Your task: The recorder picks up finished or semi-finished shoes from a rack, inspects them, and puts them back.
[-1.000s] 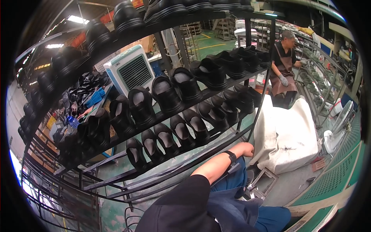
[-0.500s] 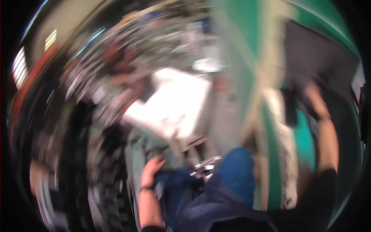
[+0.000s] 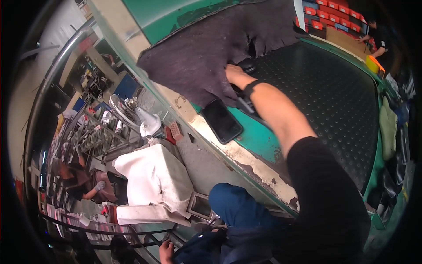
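Observation:
A dark purple-brown leather hide [image 3: 189, 61] with a ragged edge drapes over the machine's cream and green frame. My right hand [image 3: 237, 75], a black band at its wrist, reaches to the hide's torn edge. Its fingers are hidden there, beside a small rounded black object [image 3: 247, 66]. A black smartphone [image 3: 222, 122] lies on the frame's ledge, just below the hide. My left hand [image 3: 166, 251] is low beside my thigh, its fingers curled in; whether anything is inside them is hidden.
A black studded bed [image 3: 325, 94] spreads right of my arm. Left are a white-covered stand [image 3: 154, 176], a standing fan [image 3: 149, 124] and a brick [image 3: 176, 131]. One person [image 3: 88, 191] works at far left, another [image 3: 377, 42] at far right. Red boxes [image 3: 336, 15] line the back.
My view has swung right, so the machine and hide now sit nearer the centre. The strong blur is gone. My right hand remains at the hide; my left stays low by my thigh.

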A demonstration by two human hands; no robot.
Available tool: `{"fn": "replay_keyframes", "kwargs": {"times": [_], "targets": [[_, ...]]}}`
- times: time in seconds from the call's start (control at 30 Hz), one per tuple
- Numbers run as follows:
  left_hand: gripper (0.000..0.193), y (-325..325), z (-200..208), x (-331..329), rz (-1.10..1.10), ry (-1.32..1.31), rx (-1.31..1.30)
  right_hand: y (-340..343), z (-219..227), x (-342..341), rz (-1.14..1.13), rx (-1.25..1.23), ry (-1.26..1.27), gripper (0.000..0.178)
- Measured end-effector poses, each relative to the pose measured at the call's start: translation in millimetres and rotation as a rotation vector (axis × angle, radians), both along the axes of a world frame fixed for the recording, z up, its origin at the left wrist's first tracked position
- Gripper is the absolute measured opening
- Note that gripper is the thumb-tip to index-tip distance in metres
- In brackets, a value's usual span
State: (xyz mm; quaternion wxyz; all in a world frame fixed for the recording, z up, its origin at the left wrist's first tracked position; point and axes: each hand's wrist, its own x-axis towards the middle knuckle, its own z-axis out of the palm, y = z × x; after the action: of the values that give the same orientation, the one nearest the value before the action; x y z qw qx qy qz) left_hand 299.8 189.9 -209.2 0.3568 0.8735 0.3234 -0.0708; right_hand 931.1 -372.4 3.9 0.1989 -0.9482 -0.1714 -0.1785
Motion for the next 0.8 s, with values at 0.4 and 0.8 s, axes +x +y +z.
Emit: {"fn": "replay_keyframes", "kwargs": {"times": [0.4, 0.8], "targets": [[0.037, -84, 126, -43, 0.245, -0.462, -0.41, -180, 40, -284, -0.417, 0.077, 0.231, 0.082], [0.11, -264, 181, 82, -0.506, -0.611, -1.608, 33, 43, -415, 0.407, 1.939, 0.771, 0.067]]}}
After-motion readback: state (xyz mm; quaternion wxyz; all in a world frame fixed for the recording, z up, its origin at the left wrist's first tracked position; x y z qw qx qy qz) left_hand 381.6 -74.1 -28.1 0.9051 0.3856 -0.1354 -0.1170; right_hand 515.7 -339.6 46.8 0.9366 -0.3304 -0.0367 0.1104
